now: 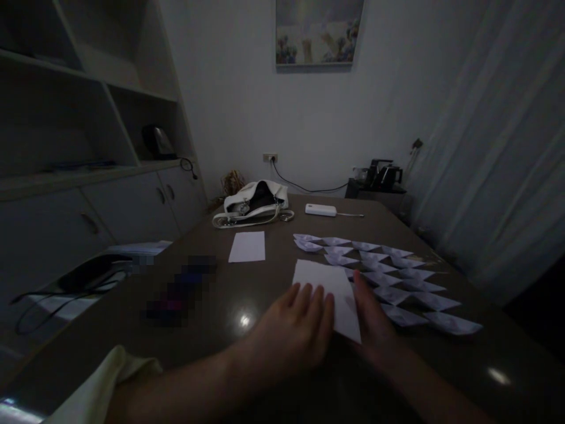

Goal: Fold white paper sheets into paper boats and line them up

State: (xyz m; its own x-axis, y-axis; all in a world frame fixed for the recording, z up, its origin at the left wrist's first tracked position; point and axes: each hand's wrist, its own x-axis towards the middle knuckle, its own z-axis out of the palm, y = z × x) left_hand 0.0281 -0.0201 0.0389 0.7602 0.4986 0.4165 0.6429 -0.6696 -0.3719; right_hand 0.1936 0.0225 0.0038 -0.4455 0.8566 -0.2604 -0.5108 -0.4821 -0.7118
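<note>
A white sheet of paper (329,282) is held between both my hands above the table's middle. My left hand (300,324) lies over its near left part, fingers bent onto the top surface and the thumb hidden. My right hand (373,318) grips the right edge, with some of its fingers out of sight beneath the sheet. Just beyond and to the right stand several folded paper boats (391,277) in rows. A separate white paper (248,246) lies flat on the table to the left.
On the brown table (212,335), a white bag (256,203) sits at the far end near a white power bank (321,209) with a short cable. A blurred dark object (180,291) lies at the left. Shelves (119,118) line the left wall; a curtain (494,153) hangs on the right.
</note>
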